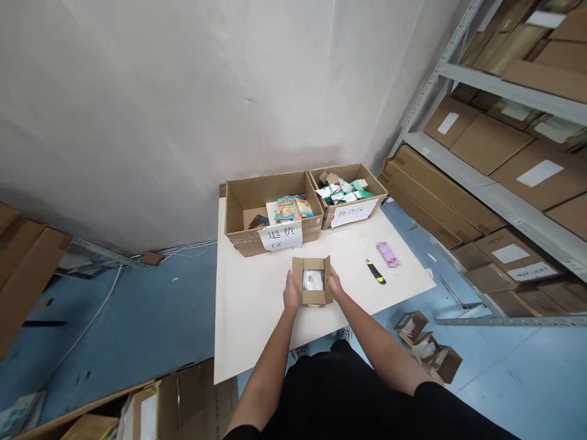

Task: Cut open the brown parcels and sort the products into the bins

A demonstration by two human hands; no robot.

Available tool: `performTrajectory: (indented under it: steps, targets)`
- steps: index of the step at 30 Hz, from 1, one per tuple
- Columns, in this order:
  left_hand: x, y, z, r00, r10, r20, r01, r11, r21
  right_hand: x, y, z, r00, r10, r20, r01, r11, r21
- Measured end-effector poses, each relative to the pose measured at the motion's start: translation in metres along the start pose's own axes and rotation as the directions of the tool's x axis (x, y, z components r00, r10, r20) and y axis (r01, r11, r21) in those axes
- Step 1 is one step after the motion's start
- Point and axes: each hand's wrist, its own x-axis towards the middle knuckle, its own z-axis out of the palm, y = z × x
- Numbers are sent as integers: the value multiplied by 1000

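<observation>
A small open cardboard box [314, 297] stands near the middle of the white table, its flaps spread. Inside it lies a white packet [313, 280] with a small green and red mark. My left hand [292, 291] grips the box's left side, and my right hand [335, 283] grips its right side near the raised flap. The fingers of both hands are partly hidden by the cardboard. To the right of the box lie a black and yellow utility knife [376, 272] and a blurred pink item [388, 254].
Behind my hands stand two labelled cartons: the left carton [247, 244] holds colourful booklets, the right carton [326, 217] several green and white small boxes. Shelving [477, 168] with boxes rises at right. Opened small boxes [447, 363] lie on the floor. The table's edge [215, 305] is at left.
</observation>
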Motion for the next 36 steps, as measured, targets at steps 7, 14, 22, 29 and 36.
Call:
performTrajectory:
  steps: [7, 14, 22, 29, 36]
  targets:
    - [1, 8, 6, 815, 531, 233, -535, 843, -52, -23, 30, -28, 986, -84, -141, 39, 954, -298]
    - [-21, -22, 1, 793, 560, 241, -539, 829, -152, -5, 6, -36, 920, -303, 250, 391, 770, -504]
    - [-43, -36, 23, 825, 518, 226, -497, 855, -149, 36, -24, -13, 972, -167, 165, 230, 827, -513]
    - [-53, -37, 39, 873, 468, 140, -443, 879, -174, 44, -30, -10, 987, -148, 66, 162, 855, -493]
    - [-55, -34, 44, 897, 432, 91, -406, 889, -214, 4, -26, 9, 877, -471, 94, 464, 782, -415]
